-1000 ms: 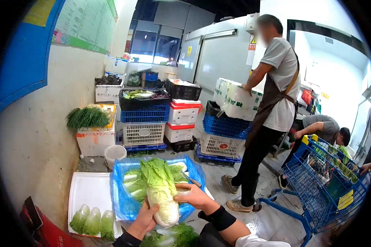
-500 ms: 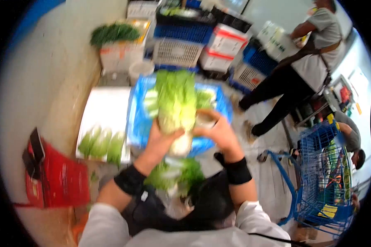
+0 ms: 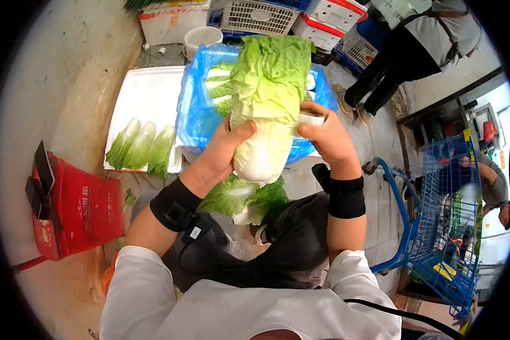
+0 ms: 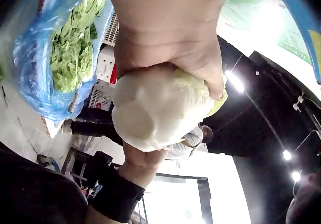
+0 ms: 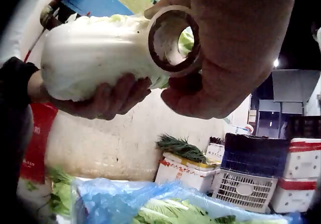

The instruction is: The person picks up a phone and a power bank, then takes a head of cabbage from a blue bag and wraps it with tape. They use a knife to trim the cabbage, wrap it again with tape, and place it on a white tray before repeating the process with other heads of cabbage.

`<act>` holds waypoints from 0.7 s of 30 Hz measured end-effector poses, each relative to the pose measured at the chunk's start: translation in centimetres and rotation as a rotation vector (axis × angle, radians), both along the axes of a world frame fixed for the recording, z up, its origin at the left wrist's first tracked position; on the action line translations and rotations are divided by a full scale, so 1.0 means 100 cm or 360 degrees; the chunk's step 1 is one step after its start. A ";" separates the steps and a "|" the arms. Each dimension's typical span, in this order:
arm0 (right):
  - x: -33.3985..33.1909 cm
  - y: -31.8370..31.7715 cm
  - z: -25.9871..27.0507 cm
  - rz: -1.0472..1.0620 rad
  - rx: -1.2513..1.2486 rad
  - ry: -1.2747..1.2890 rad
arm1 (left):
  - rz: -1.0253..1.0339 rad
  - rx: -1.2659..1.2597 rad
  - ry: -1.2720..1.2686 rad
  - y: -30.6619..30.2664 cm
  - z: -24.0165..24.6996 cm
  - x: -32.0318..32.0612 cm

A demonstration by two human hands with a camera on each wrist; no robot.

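A large napa cabbage (image 3: 266, 122) is held up over a blue-plastic-lined box (image 3: 191, 110), its white base towards me and leafy top away. My left hand (image 3: 221, 150) grips its left side near the base, thumb on top. On the other side my right hand (image 3: 331, 136) holds a roll of tape (image 3: 313, 118) against the cabbage. The right wrist view shows the roll's round brown core end-on; part of the roll is covered by the hand. More cabbages (image 3: 219, 89) lie inside the blue lining. Below the held one, leafy cabbage (image 3: 232, 195) lies near my legs.
Three trimmed cabbages (image 3: 140, 148) lie in a white foam tray (image 3: 147, 93) to the left. A red bag (image 3: 88, 209) stands by the wall. Beyond the box are a white bucket (image 3: 203, 37) and crates (image 3: 260, 18). A blue shopping cart (image 3: 442, 198) and a standing person (image 3: 405, 54) are at right.
The head view has tipped down. Both hands still hold the cabbage over the lined box; the left hand has shifted from under the base to its side.
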State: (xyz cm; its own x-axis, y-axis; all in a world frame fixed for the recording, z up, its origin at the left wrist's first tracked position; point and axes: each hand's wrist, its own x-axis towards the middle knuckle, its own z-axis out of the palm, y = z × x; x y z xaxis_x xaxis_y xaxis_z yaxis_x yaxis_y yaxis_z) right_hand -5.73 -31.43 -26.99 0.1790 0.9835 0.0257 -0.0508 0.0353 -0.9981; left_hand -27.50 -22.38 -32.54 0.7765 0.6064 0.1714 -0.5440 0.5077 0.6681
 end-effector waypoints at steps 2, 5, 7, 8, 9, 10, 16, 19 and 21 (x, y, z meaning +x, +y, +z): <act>0.002 -0.002 -0.004 0.0017 0.0047 0.0071 | 0.0000 0.0067 0.0005 0.000 0.002 0.000; 0.002 -0.003 -0.007 0.0010 0.0065 0.0154 | 0.0071 0.0160 0.0063 -0.001 -0.001 0.004; 0.004 -0.002 -0.005 -0.0189 0.0013 -0.0130 | 0.0143 0.0186 0.0115 -0.002 0.000 0.008; 0.007 0.000 -0.005 -0.0196 0.0014 -0.0127 | 0.0318 0.0324 0.0156 -0.002 0.003 0.011; 0.010 0.003 -0.006 -0.0258 0.0027 -0.0347 | 0.0491 0.0460 0.0198 -0.002 0.005 0.013; 0.012 0.004 -0.008 -0.0320 0.0036 -0.0566 | 0.0481 0.0457 0.0204 -0.001 0.005 0.013; 0.003 0.001 -0.003 0.0062 -0.0003 -0.0241 | -0.0132 -0.0170 0.0027 0.003 -0.009 0.004; 0.003 0.002 -0.012 0.0178 0.0106 0.0074 | -0.0198 -0.0090 -0.0056 0.006 -0.018 0.005; 0.002 0.003 -0.016 0.0190 0.0120 0.0232 | -0.0100 0.0076 -0.0087 0.003 -0.015 0.004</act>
State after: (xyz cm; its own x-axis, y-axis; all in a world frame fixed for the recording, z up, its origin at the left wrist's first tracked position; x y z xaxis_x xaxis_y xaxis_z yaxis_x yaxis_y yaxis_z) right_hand -5.55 -31.15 -28.58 0.0682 0.9942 0.0826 -0.2031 0.0949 -0.9745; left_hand -27.09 -22.05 -34.02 0.8015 0.5469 0.2420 -0.5483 0.5104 0.6624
